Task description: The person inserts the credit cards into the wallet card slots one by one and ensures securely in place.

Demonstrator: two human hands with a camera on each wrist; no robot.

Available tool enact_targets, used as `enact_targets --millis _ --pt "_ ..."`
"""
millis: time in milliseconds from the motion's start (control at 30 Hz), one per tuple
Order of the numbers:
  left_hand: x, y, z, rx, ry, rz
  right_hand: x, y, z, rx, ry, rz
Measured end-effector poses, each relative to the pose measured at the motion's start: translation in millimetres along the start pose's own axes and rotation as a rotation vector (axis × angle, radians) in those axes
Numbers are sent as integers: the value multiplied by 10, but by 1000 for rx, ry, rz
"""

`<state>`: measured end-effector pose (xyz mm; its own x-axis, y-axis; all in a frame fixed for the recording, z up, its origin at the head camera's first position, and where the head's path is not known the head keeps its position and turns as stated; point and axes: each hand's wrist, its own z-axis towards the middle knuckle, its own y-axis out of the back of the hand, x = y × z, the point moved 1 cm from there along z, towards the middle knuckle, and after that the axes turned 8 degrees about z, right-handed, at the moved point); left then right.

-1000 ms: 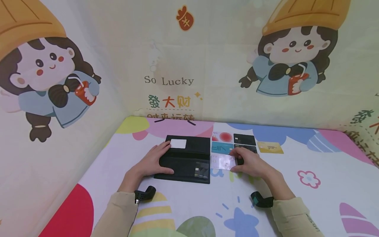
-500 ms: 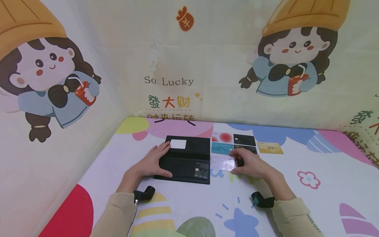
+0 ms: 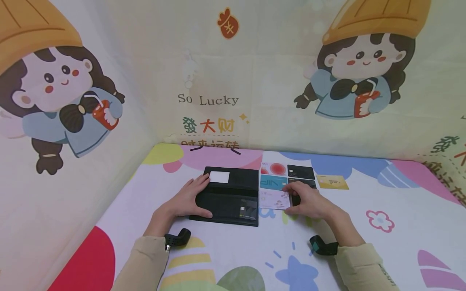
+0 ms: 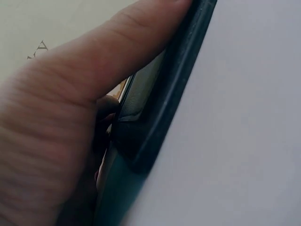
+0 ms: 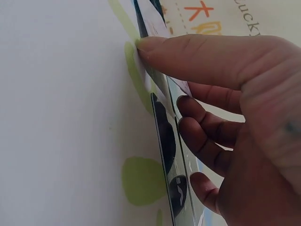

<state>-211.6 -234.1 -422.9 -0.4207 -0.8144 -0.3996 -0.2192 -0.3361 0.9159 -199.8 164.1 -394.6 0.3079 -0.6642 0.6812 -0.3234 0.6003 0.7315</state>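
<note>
An unfolded black wallet point(image 3: 225, 205) lies on the table, with a dark chip card point(image 3: 248, 209) in its near half and a white rectangle point(image 3: 219, 177) on its far half. My left hand point(image 3: 183, 199) rests on the wallet's left side, fingers spread, thumb on the near half. Right of the wallet, my right hand point(image 3: 308, 199) pinches a pale pink flowered card point(image 3: 271, 200) by its right end. In the right wrist view this card point(image 5: 178, 85) looks slightly tilted between thumb and fingers. Beneath that hand, another dark card point(image 5: 164, 136) is partly hidden.
Beyond the right hand lie a red-and-white card point(image 3: 273, 168), a teal VIP card point(image 3: 271, 182), a black VIP card point(image 3: 300, 171) and a partly covered dark card point(image 3: 307, 182). A gold card point(image 3: 332, 182) lies farther right. A printed cloth wall point(image 3: 276, 121) rises behind the table.
Both hands stay almost in place. Glare on the pale pink card has faded, so its flower print shows more clearly, as if its tilt altered slightly.
</note>
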Motion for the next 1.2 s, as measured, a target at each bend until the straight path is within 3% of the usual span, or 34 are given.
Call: enact_targets --millis 533,800,1200 --pt "-28 6 3 14 16 1 -36 34 5 -33 18 48" --pt "-6 7 -2 1 -5 4 7 -12 34 -64 32 55" --pt "25 9 -11 -17 -40 8 163 -126 65 -86 132 49"
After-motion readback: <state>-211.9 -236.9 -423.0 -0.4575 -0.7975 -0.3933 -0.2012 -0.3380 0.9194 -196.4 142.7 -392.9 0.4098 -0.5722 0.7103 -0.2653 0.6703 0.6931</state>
